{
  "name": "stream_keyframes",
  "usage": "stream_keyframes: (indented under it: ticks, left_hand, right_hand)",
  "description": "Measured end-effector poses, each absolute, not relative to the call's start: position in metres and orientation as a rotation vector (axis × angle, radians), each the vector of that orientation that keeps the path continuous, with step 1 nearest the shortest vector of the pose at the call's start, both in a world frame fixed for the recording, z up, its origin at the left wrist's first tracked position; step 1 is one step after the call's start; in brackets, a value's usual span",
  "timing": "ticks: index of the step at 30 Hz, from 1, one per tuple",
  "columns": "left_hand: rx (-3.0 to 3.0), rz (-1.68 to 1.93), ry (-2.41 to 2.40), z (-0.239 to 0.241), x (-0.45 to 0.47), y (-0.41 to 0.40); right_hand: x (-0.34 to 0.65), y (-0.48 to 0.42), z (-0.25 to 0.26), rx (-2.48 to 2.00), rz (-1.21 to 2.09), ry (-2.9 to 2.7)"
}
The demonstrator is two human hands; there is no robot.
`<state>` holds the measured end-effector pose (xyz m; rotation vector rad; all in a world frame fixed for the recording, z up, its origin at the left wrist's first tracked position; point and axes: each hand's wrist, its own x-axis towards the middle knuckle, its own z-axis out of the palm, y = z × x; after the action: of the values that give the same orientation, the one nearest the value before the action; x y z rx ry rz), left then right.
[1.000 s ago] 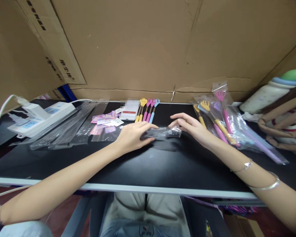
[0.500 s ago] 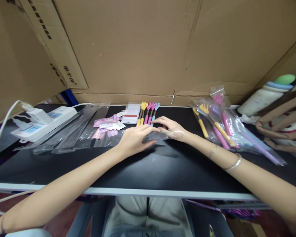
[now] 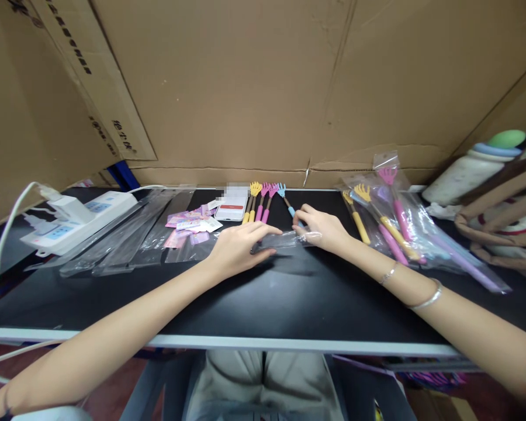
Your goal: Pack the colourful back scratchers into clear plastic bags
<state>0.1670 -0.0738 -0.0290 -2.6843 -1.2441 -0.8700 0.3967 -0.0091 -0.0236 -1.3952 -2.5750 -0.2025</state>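
Observation:
My left hand (image 3: pixel 236 247) holds a clear plastic bag (image 3: pixel 280 240) at its end, thumb and fingers curved round it. The bag stretches across toward my right hand (image 3: pixel 326 229). The fingers of that hand are closed on the handle of a light blue back scratcher (image 3: pixel 286 200), which leans with its claw end away from me. To its left lie pink back scratchers (image 3: pixel 266 204) and yellow back scratchers (image 3: pixel 252 207) side by side. The bag's far end passes by my right fingers; whether they grip it too is unclear.
Left lie flat empty plastic sleeves (image 3: pixel 127 240), a power strip (image 3: pixel 79 219), small printed cards (image 3: pixel 190 225) and a phone (image 3: pixel 231 206). Bagged back scratchers (image 3: pixel 401 219) are piled at the right. Beyond them are a bottle (image 3: pixel 467 175) and a brown bag (image 3: pixel 486 228). Cardboard (image 3: pixel 245 88) walls the back.
My right hand has moved slightly right and drawn the blue back scratcher away from the row, tilting it. My left hand stays almost still with the plastic bag.

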Motion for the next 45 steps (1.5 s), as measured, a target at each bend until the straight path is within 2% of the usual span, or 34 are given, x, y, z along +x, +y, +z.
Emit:
stream_keyframes:
  ticks: [11, 18, 26, 29, 36, 41, 45]
  left_hand:
    - [-2.661, -0.828, -1.241, -0.033, 0.166, -0.071]
    - [-2.672, -0.842, -1.237, -0.032, 0.166, -0.071]
    - [-2.685, -0.783, -1.243, -0.033, 0.165, -0.07]
    - [-2.698, -0.773, -1.251, -0.033, 0.165, -0.071]
    - [-2.734, -0.893, -1.322, -0.035, 0.163, -0.069]
    - [-2.7, -0.873, -1.34, -0.035, 0.162, -0.068]
    - [-2.678, -0.843, -1.357, -0.034, 0.162, -0.068]
  right_hand:
    - [0.432, -0.009, -0.017, -1.85, -0.237, -2.487]
    - [0.43, -0.013, -0.012, -1.954, -0.207, -2.37]
    - [0.446, -0.007, -0.007, -1.87, -0.154, -2.165]
    - [0.452, -0.002, -0.006, -1.708, 0.019, -2.068]
    - [0.445, -0.003, -0.003, -1.121, 0.768, -1.611]
    - [0.436, -0.012, 0.004, -1.008, 1.067, -1.49]
    - [0.434, -0.015, 0.002, -1.033, 1.161, -1.471]
